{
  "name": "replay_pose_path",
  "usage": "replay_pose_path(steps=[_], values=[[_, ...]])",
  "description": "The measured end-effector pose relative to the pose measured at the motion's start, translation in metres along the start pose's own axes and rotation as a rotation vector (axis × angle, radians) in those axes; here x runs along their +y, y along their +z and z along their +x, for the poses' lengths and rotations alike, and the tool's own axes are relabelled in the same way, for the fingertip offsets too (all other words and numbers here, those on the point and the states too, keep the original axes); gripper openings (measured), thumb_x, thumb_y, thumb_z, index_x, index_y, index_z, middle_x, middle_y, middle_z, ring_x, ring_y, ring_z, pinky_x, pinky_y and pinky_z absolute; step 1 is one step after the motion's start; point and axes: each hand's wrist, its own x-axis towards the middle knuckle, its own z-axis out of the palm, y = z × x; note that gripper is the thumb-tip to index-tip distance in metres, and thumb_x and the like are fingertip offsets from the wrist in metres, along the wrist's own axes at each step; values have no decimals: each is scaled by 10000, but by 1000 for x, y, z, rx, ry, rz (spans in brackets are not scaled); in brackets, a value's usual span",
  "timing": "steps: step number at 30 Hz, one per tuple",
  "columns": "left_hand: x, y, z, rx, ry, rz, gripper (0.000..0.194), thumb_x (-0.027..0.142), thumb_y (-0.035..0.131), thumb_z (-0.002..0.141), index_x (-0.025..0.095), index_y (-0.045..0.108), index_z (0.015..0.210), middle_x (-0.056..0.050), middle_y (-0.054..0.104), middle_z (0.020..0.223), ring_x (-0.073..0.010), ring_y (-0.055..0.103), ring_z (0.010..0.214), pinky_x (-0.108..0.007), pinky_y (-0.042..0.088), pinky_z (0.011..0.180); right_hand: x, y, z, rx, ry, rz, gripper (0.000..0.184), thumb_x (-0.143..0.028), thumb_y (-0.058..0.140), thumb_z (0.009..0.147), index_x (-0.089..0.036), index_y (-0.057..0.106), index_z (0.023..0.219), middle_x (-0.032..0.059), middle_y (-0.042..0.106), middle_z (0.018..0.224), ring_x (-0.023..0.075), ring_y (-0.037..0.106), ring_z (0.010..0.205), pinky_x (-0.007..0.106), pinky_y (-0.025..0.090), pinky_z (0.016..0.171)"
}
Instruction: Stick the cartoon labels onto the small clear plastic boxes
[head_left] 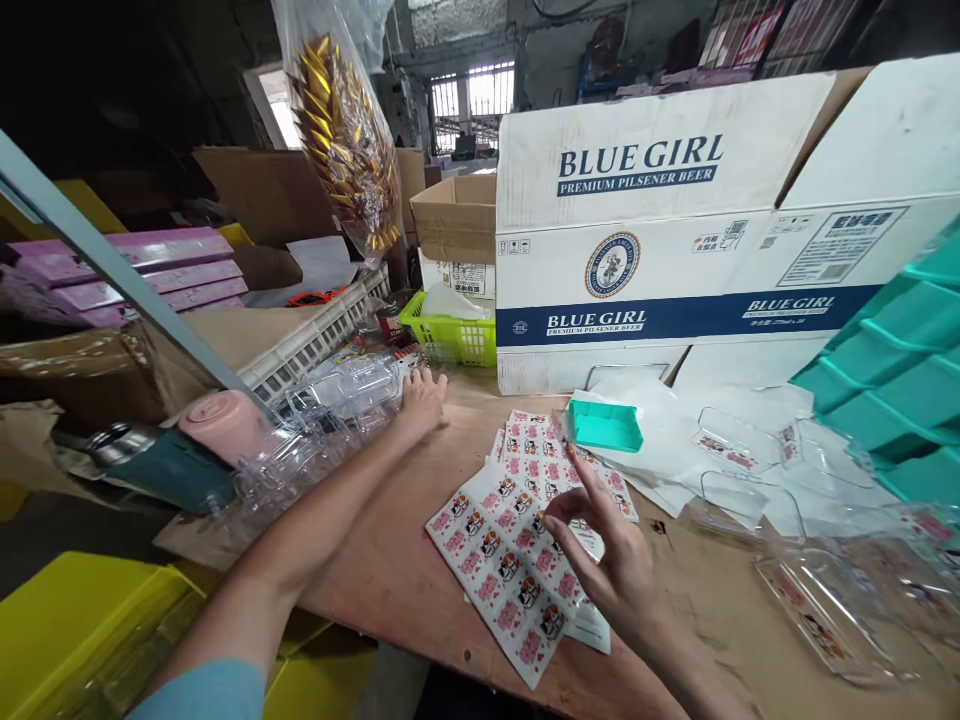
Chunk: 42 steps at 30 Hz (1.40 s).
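My left hand [424,398] reaches to the far right end of a pile of clear plastic cases [349,385]. Its fingers look slightly spread, and their tips are partly hidden, with no case visibly gripped. My right hand [611,550] hovers over overlapping sticker sheets [491,570] printed with cartoon cats and pink designs. Its index finger points forward, apart from the thumb, and the other fingers curl. A small orange and dark patch shows at the index fingertip; I cannot tell whether it is a loose sticker. Beyond the sheets sits a shallow teal tray [606,425].
Clear cases with stickers [825,615] lie at the right. Stacked teal bins [892,370] stand behind them. A white beer carton [645,220] and a lime-green basket [454,335] line the back. A dark bottle [161,465] and a pink container [225,425] are at the left.
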Motion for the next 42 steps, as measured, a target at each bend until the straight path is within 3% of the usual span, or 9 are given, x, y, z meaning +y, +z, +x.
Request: replay_pose_path(steps=[6,10,13,18,21,24,29,33,42], values=[[6,-6,-36,30,293,-260,899,492,782,674,215,358,1417,-120,488,1342,-279,494,1242,-390,355,1075,4,4,9,10,53,41,676,-219,544,940,-291,265,1551,35,663,883,181,654,766,361,590,739],[11,6,-59,71,517,-642,1088,541,839,607,231,254,1470,-139,492,1389,-295,516,1263,-413,415,1061,15,32,41,-51,-33,-4,808,-193,591,896,-284,167,1578,130,599,1267,258,596,1142,490,488,1001],[13,20,-68,97,613,-605,1182,507,844,629,237,131,1532,-179,473,1441,-343,444,1357,-526,310,1150,30,65,63,-147,-21,-12,1075,-198,723,785,-226,11,1590,198,453,1451,325,446,1340,525,393,1089],[4,18,-75,115,785,-379,1169,470,775,734,157,17,1567,-252,330,1555,-357,324,1451,-593,180,1197,39,91,74,-192,30,-152,1208,-265,789,699,-149,-25,1584,204,561,1245,348,529,1160,510,449,981],[4,10,-88,225,676,-379,907,424,755,768,144,322,1514,-233,363,1547,-392,257,1472,-633,158,1183,28,76,71,-82,109,-191,1200,-377,764,712,-136,-25,1583,171,594,1127,326,569,1019,479,483,882],[23,8,-108,221,567,-732,533,299,746,790,190,625,1298,-166,608,1354,-339,497,1330,-543,344,1131,12,51,67,-92,274,-123,1203,-474,737,732,-153,-52,1580,115,634,1009,285,604,893,428,498,790],[81,3,-141,-133,297,-1516,313,231,826,704,198,784,1013,-110,755,1081,-258,696,1045,-365,520,970,-3,16,60,-210,388,-31,1099,-580,651,813,-170,-15,1585,24,639,805,226,599,733,386,484,734],[119,-9,-159,-299,50,-1980,220,286,728,830,172,777,1012,-111,758,1080,-264,694,1076,-423,502,1019,-13,-19,35,-24,328,-14,988,-542,667,827,-230,116,1585,32,606,870,212,566,785,381,477,771],[159,-24,-184,-502,-251,-2400,202,92,705,810,166,756,991,-79,768,1054,-234,706,1060,-430,505,1036,-26,-55,-74,-267,620,1280,814,-576,626,875,-354,210,1538,-31,562,760,48,384,443,318,559,510]])
